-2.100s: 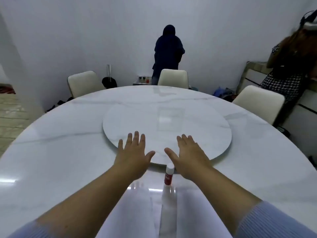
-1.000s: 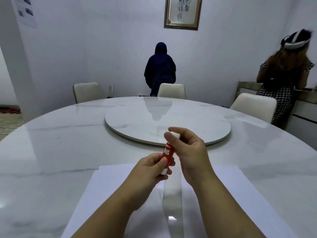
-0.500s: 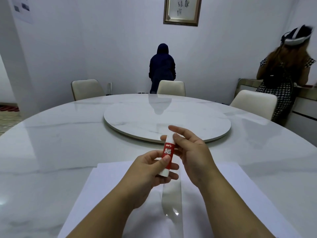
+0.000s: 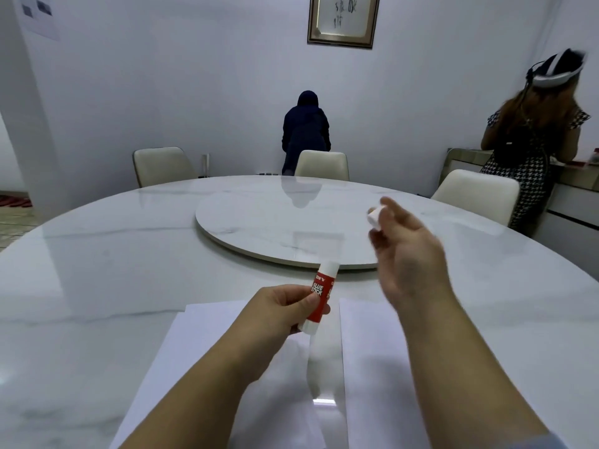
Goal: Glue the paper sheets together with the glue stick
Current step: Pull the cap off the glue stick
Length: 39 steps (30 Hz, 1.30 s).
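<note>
My left hand [image 4: 285, 307] grips a red and white glue stick [image 4: 321, 294], tilted with its uncapped white top pointing away from me. Off to the right and higher, my right hand [image 4: 408, 251] pinches the white cap [image 4: 376, 218] between thumb and fingertips, well apart from the stick. Two white paper sheets lie side by side on the table under my arms, the left sheet [image 4: 191, 351] and the right sheet [image 4: 382, 345], with a narrow strip of bare table between them.
The round white marble table [image 4: 97, 270] carries a raised turntable [image 4: 285, 228] at its centre. Cream chairs [image 4: 322, 165] stand around the far side. One person stands at the back wall, another at a counter on the right.
My right hand has pulled the cap off the glue stick and swung up and to the right with it. My left hand still holds the stick, slightly lower.
</note>
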Each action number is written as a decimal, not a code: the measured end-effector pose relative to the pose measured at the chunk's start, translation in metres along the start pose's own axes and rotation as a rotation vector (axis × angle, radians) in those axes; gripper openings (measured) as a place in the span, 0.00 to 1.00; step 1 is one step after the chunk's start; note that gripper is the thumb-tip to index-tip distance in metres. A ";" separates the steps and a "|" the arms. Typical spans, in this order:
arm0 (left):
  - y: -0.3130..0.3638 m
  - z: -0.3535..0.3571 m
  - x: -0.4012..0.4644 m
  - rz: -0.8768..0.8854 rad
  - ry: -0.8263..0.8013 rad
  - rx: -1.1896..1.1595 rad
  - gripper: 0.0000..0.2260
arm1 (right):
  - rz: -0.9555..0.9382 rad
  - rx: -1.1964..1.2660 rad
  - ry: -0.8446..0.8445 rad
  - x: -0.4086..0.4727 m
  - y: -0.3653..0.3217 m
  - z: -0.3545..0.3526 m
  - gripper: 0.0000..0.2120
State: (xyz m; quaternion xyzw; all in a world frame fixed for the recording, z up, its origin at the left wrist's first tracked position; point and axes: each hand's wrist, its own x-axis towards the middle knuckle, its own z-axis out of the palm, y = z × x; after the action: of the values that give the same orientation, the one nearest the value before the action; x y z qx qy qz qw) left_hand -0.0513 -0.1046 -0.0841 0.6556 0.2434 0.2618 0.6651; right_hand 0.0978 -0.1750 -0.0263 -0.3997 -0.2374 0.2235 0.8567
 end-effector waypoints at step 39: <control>0.018 -0.006 -0.005 0.207 0.241 -0.362 0.06 | 0.018 -0.898 -0.423 -0.063 0.051 -0.015 0.20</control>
State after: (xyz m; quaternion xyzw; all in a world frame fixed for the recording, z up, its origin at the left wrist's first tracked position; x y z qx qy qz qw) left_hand -0.0596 -0.1029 -0.0664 0.5110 0.2016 0.4444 0.7077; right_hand 0.0473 -0.1901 -0.0890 -0.6773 -0.4753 0.1828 0.5310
